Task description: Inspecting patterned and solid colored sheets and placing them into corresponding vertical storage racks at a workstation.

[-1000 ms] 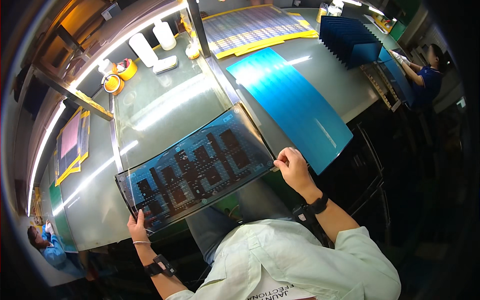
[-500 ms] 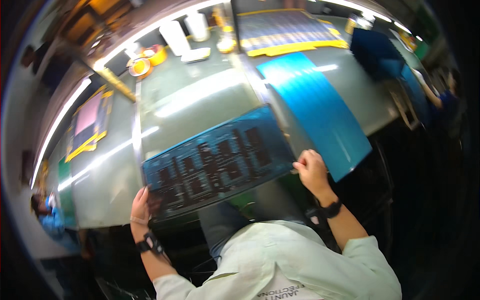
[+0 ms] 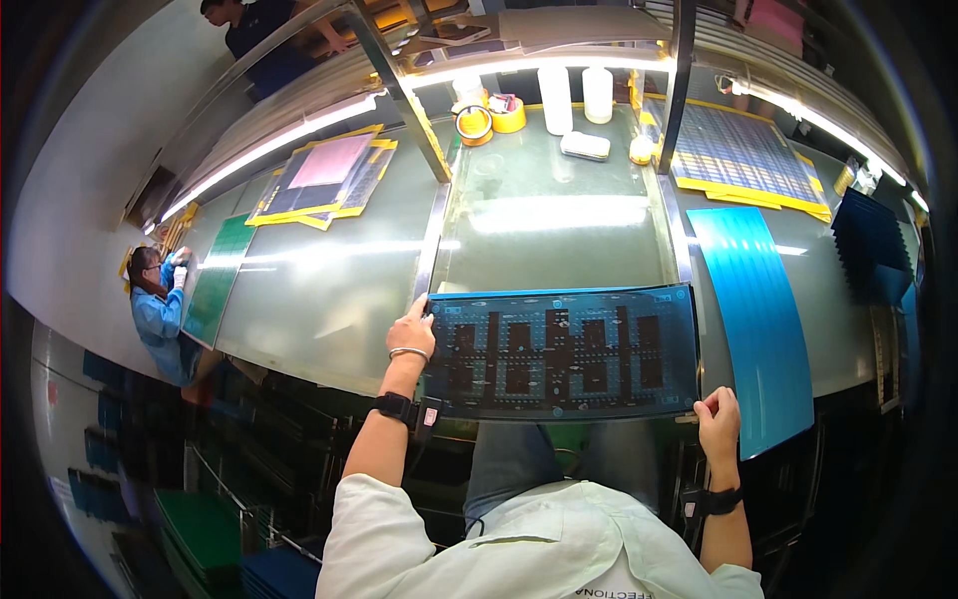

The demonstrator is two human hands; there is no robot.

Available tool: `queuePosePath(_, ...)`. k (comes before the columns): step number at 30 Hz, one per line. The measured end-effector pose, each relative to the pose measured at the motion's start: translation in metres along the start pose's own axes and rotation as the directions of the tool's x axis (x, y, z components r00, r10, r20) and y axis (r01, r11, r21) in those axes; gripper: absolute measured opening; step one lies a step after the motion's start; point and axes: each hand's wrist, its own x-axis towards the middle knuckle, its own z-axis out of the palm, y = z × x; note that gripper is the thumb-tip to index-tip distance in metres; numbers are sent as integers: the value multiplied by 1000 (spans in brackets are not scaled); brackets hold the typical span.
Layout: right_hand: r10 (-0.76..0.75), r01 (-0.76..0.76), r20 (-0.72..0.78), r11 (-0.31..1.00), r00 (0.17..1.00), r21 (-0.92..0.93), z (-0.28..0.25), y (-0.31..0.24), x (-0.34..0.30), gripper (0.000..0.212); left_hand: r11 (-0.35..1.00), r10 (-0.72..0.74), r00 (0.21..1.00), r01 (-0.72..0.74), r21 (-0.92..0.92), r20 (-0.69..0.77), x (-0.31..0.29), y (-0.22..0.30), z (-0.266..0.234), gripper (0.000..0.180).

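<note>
A dark patterned sheet (image 3: pixel 559 351) with circuit-like shapes, showing a blue edge along its top, spans the space between my hands, nearly level. Its far edge lies over the front of the glass-like bench. My left hand (image 3: pixel 410 336) grips the left edge near the upper corner, fingers closed. At the lower right corner, my right hand (image 3: pixel 719 415) pinches the sheet between thumb and fingers. Just beyond that hand, a glossy blue panel (image 3: pixel 758 319) lies on the bench, its near end hanging past the edge.
White bottles (image 3: pixel 555 100), orange tape rolls (image 3: pixel 474 125) and a small white box (image 3: pixel 585 146) stand at the back. Yellow-edged films (image 3: pixel 329 178) lie back left, another (image 3: pixel 740 150) back right. A co-worker in blue (image 3: pixel 157 304) is beside a green panel (image 3: pixel 222 275). Metal posts (image 3: pixel 679 85) rise from the bench.
The view has swung left, so bench and hands appear further right. The patterned sheet has gone from tilted to nearly level. Both hands keep their hold.
</note>
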Motion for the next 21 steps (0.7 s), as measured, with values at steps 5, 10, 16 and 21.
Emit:
queuePosePath(5, 2, -2, 23, 1000, 1000, -1, 0, 1, -2, 23, 981, 98, 995, -95, 170, -8, 3, 3, 5, 40)
queuePosePath(10, -9, 9, 9, 1000, 1000, -4, -2, -8, -3, 25, 916, 123, 991, -134, 378, 53, 6, 9, 6, 42)
queuePosePath(16, -274, 254, -20, 916, 962, -312, -8, -25, 4, 45, 876, 342, 922, -244, 417, -179, -4, 10, 12, 37)
queuePosePath(21, -418, 411, 108, 755, 902, -510, 29, -17, 87, 42, 871, 331, 932, -243, 426, -146, -11, 6, 17, 45)
